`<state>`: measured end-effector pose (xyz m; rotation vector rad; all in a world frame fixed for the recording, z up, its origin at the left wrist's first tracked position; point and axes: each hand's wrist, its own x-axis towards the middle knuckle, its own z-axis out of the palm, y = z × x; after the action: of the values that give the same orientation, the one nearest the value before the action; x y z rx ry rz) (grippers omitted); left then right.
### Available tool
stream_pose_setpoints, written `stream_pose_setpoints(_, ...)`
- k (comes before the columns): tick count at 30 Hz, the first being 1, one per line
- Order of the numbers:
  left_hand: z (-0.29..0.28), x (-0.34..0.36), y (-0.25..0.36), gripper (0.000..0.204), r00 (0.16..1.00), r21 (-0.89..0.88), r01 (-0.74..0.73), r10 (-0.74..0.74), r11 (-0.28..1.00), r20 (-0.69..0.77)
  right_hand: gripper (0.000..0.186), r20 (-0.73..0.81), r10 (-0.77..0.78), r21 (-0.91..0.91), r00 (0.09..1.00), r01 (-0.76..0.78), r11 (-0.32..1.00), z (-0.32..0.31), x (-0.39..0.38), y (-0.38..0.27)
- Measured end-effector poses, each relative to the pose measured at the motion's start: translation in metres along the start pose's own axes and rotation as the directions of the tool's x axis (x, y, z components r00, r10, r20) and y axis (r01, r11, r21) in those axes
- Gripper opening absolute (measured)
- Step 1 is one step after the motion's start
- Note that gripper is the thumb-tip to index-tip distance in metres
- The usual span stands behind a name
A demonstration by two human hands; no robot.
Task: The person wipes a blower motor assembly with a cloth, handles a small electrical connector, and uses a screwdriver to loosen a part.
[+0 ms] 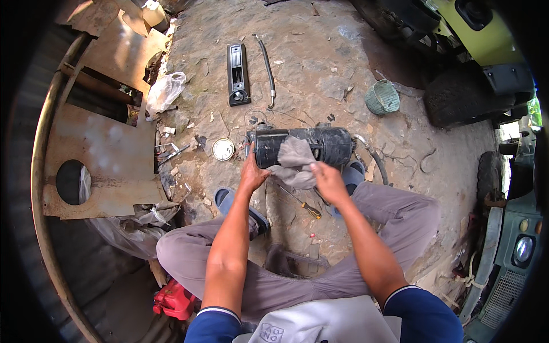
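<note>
Head view: the black cylindrical unit (334, 143) lies crosswise on the ground before the seated person, and I'd judge its wiping under way, not finished. The right hand (330, 182) pinches a grey rag (296, 163) against it; the left hand (251, 172) is at its left end, thumb spread, though I can't tell whether the fingers grip. A slotted black part (233, 74) and a hose (266, 66) lie apart from it. The rag covers the unit's middle, so how clean that stretch is stays hidden.
</note>
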<state>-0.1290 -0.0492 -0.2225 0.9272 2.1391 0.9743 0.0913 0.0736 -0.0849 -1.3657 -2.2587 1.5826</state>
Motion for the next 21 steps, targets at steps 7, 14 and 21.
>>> stream_pose_setpoints(7,-0.02,0.013,0.012,0.086,0.996,0.068,0.094,-0.094,0.993,-0.01,0.043,-0.071,-0.082,0.752,0.994,0.107,0.65,-0.067,0.011,-0.025)
stream_pose_setpoints(14,0.01,0.053,0.017,0.059,0.952,-0.064,-0.236,0.217,0.97,-0.217,0.053,-0.143,-0.314,-0.163,0.938,0.291,0.943,0.053,0.094,-0.044)
stream_pose_setpoints(21,0.037,0.117,-0.042,0.039,0.934,-0.054,-0.258,0.235,0.965,-0.268,0.051,-0.154,-0.633,-0.57,0.759,0.455,0.684,0.085,0.151,-0.048)
